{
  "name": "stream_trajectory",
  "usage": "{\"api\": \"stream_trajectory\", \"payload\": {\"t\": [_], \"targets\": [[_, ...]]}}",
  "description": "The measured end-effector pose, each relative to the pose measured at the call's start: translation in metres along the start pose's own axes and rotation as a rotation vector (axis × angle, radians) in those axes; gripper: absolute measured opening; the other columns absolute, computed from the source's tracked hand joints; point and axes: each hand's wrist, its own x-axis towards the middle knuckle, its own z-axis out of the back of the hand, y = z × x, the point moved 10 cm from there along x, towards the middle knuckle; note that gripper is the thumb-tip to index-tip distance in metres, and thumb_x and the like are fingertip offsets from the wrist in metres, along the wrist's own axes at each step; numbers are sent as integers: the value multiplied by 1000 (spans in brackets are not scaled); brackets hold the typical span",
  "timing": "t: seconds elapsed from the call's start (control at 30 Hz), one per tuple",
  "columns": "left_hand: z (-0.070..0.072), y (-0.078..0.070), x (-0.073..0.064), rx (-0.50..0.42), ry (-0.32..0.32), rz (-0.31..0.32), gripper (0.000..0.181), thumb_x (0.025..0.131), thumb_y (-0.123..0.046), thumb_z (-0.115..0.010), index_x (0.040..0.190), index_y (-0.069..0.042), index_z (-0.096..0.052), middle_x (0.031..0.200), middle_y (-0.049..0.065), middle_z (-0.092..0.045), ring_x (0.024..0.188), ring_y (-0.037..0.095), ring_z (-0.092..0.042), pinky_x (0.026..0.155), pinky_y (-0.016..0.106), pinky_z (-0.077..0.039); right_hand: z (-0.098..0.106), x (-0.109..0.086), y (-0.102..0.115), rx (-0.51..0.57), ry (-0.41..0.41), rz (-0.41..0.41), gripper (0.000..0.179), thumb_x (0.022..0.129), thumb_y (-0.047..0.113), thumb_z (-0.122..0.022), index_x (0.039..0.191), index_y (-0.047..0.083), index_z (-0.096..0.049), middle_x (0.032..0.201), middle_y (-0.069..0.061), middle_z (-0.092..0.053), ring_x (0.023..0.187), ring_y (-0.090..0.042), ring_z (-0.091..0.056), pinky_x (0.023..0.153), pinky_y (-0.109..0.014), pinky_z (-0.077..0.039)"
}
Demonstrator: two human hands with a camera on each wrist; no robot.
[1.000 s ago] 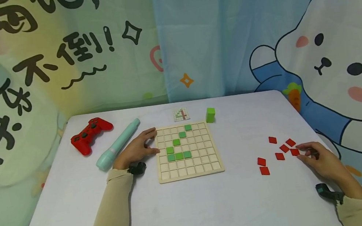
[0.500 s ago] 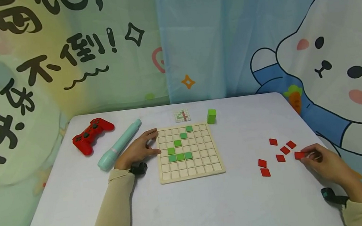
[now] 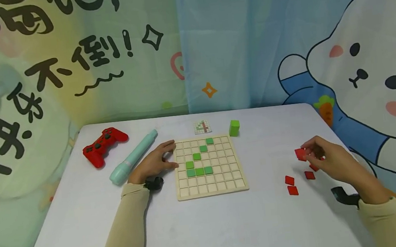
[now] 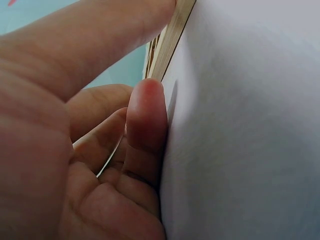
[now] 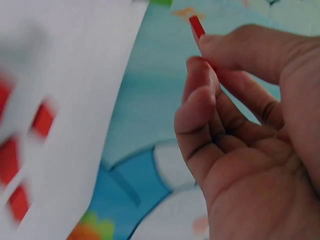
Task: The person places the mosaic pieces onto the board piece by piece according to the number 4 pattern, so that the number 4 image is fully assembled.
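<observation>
A wooden grid board point(image 3: 213, 193) lies mid-table with several green tiles point(image 3: 199, 171) set in it. My left hand point(image 3: 168, 155) rests open against the board's left edge. In the left wrist view a straight finger point(image 4: 100, 45) lies along the board edge point(image 4: 172, 35) and the thumb point(image 4: 146, 125) touches the table. My right hand point(image 3: 306, 153) is raised over the right side and pinches a red tile point(image 3: 300, 153). That tile point(image 5: 196, 26) shows edge-on between thumb and fingertips in the right wrist view. Several loose red tiles point(image 3: 291, 185) lie on the table below it.
A green block point(image 3: 234, 127) and a small pattern card point(image 3: 202, 127) sit behind the board. A teal pen-shaped cylinder point(image 3: 132, 157) and a red gamepad point(image 3: 104, 145) lie at the left. The table's right edge point(image 3: 333, 133) runs close to the red tiles. A cartoon curtain hangs behind.
My right hand picked a red tile from the pile, lifted it and moved it leftward and farther from me. The left hand stayed at the board's edge.
</observation>
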Motion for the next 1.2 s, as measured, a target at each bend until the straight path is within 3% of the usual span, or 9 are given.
{"api": "stream_trajectory", "payload": {"t": [0.1, 0.27, 0.53, 0.83, 1.2], "targets": [[-2, 2, 1, 0, 3, 3, 87, 93, -26, -85, 166, -10, -39, 178, 7, -28, 116, 25, -64, 101, 37, -53, -9, 21, 27, 24, 35, 25, 34, 97, 5, -76, 127, 2, -60, 100, -9, -67, 87, -19, -60, 67, -17, -52], [0, 4, 1, -15, -5, 12, 88, 92, -25, -85, 166, -12, -39, 179, 4, -27, 130, 29, -60, 110, 44, -51, -31, 59, 76, 62, 70, 89, 30, 98, 6, -75, 125, 3, -62, 103, -11, -69, 91, -23, -63, 74, -19, -52], [3, 5, -1, -7, -6, 2, 87, 92, -26, -86, 165, -10, -41, 178, 6, -29, 121, 28, -63, 105, 40, -52, -100, 121, 129, 155, 199, 95, 24, 102, 9, -70, 124, 2, -62, 107, -12, -69, 96, -24, -64, 81, -36, -53], [0, 1, 2, -4, -6, 7, 87, 93, -27, -85, 165, -12, -41, 178, 3, -29, 112, 22, -64, 101, 35, -51, -159, 148, 143, 183, 327, 74, 25, 103, 11, -69, 125, 2, -62, 105, -12, -68, 89, -22, -62, 80, -36, -52], [-1, 9, 5, -16, -6, 6, 86, 92, -25, -86, 165, -13, -42, 178, 2, -29, 108, 22, -63, 95, 30, -51, -181, 159, 147, 145, 330, 70, 25, 102, 15, -72, 120, 3, -62, 98, -9, -66, 81, -20, -57, 76, -35, -49]]}}
